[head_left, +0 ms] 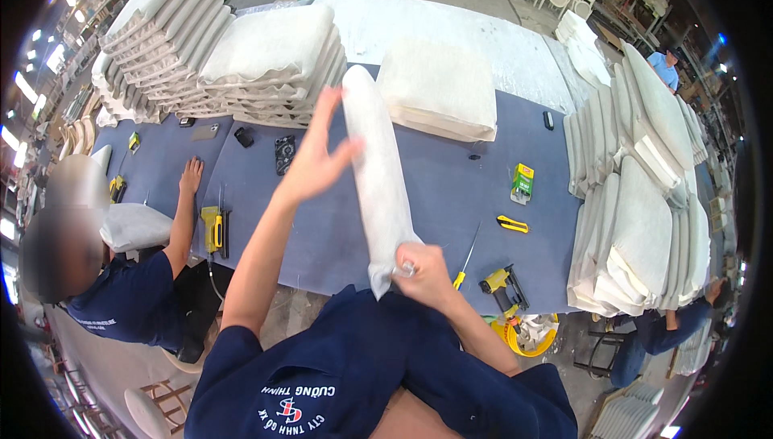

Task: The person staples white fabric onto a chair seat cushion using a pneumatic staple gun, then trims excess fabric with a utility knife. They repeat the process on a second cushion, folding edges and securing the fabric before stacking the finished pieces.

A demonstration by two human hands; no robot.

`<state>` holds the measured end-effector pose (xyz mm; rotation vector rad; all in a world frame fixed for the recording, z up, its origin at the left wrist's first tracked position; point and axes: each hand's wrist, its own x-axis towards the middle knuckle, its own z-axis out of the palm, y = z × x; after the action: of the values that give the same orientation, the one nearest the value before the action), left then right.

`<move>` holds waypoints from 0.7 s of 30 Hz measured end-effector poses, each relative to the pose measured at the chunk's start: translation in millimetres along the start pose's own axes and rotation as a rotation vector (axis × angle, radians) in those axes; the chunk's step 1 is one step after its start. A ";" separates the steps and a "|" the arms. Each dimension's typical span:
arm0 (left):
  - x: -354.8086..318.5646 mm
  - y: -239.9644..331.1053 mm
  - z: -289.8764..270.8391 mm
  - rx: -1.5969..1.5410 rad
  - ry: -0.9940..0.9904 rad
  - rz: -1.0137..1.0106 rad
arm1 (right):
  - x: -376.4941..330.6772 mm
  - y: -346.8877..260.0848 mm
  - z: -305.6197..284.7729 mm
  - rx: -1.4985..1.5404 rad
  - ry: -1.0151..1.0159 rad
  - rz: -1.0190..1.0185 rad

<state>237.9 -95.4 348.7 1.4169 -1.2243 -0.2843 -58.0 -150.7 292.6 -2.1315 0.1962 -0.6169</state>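
A white fabric-covered seat cushion [377, 169] stands on its edge above the blue-grey table [451, 189], its narrow side facing me. My right hand [424, 276] is closed around its near lower corner, fingers wrapped over the fabric. At the far left side of the cushion, my left hand [320, 157] has its fingers stretched and thumb apart; it is slightly blurred, and I cannot tell whether it touches the fabric. Just beyond the cushion lies a short stack of similar white cushions [439, 89].
Tall cushion stacks rise at back left [270, 56] and right [636, 221]. On the table lie a yellow staple gun [505, 287], screwdriver [467, 258], utility knife [512, 223], green-yellow box [522, 183] and another staple gun [212, 229]. A co-worker's hand [192, 173] rests at left.
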 end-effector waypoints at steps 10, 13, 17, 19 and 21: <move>-17.1 19.8 -36.0 0.210 -0.066 0.035 | -56.5 41.0 29.2 0.359 0.012 0.435; -77.2 50.0 -49.1 0.017 -0.113 0.035 | -54.2 71.8 2.6 0.482 0.298 0.524; -127.1 95.9 -52.8 0.033 -0.093 -0.230 | -40.8 119.4 -28.3 0.465 0.609 0.632; -148.7 98.3 -59.2 0.063 -0.131 -0.284 | -27.4 148.8 -34.0 0.583 0.622 0.660; -160.8 91.4 -60.9 0.072 -0.147 -0.227 | -5.4 176.8 -38.6 0.727 0.597 0.691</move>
<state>171.5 86.7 368.0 1.6236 -1.2022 -0.5128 -67.0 -282.3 168.5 -1.0364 0.8512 -0.7345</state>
